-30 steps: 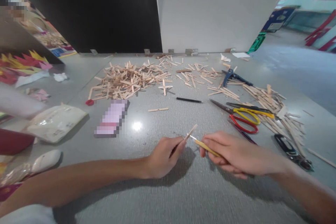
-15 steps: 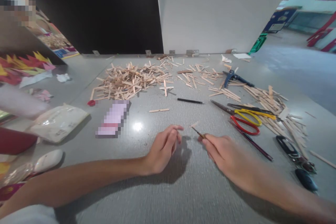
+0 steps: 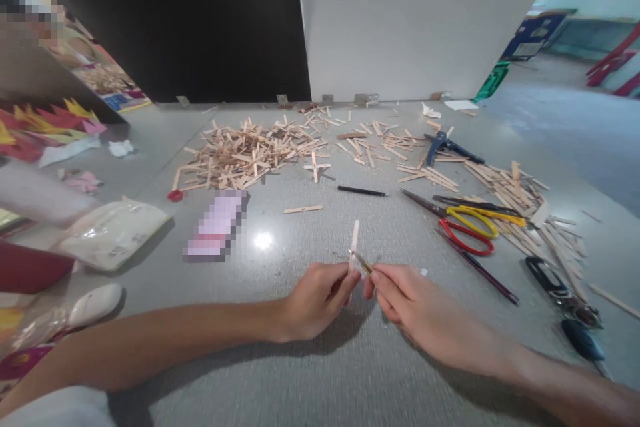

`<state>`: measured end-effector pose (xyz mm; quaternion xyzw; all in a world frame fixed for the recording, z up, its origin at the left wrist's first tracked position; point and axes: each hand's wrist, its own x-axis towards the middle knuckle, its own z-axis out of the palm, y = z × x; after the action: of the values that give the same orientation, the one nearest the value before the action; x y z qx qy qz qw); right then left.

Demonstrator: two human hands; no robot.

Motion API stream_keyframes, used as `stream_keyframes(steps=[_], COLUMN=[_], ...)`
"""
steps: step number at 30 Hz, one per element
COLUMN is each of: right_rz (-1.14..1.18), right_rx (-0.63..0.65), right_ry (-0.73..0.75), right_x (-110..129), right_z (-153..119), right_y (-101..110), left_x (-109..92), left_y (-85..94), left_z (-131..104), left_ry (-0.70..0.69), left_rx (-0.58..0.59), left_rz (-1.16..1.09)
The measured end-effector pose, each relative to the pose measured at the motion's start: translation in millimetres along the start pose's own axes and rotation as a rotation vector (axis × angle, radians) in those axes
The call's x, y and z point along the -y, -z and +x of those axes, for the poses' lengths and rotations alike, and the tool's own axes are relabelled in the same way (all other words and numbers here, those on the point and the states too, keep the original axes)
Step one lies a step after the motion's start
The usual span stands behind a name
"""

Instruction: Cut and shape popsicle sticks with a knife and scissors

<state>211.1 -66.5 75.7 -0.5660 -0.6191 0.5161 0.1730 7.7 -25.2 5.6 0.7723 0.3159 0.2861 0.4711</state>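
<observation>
Upright between the thumb and fingers of my left hand stands a wooden craft stick. My right hand pinches a small knife with a yellowish handle. Its thin blade meets the stick's middle, just above my left fingertips. Both hands are close together over the grey table. Beyond them, a single stick with a dark mark at its middle lies flat. A cross made of sticks is farther back.
A large stick pile spreads at the back left. Scissors, pliers, more sticks and keys lie to the right. A black pen is ahead. Leftward are a plastic packet and a white mouse.
The knife and right hand have shifted slightly down and left. My left hand has moved a little right, and the stick in it now shows upright against the blade.
</observation>
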Motion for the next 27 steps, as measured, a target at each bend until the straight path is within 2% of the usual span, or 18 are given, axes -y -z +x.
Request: stream_keyframes(steps=[5,10,13,15,17,22,24,27], right_rz=[-0.270,-0.475,-0.507,-0.483,-0.428,-0.312,-0.240,0.004], right_rx=[-0.085,-0.186,-0.200,-0.163,-0.114,-0.045,-0.002,0.141], right_ry=[0.092,0.102,0.093,0.103,0.114,0.069,0.011,-0.153], right_x=[-10,-16,-18,-17,-15,-5,-3,-3], right_z=[2,-3,-3,-5,-7,-13,-13,-10], right_y=[-8,6,16,20,22,17,15,17], left_x=[0,4,6,6,5,6,10,17], left_y=[-1.2,2.5,4.7,5.7,6.0,3.4,2.6,2.9], left_z=[-1,-5,-7,-5,-2,2,1,-2], left_ry=[0.007,-0.011,-0.041,-0.028,-0.023,-0.083,-0.100,-0.122], left_rx=[-0.055,-0.121,-0.192,-0.185,-0.126,-0.052,-0.040,-0.022], left_rz=[0.015,-0.016,-0.063,-0.014,0.072,0.169,0.199,0.260])
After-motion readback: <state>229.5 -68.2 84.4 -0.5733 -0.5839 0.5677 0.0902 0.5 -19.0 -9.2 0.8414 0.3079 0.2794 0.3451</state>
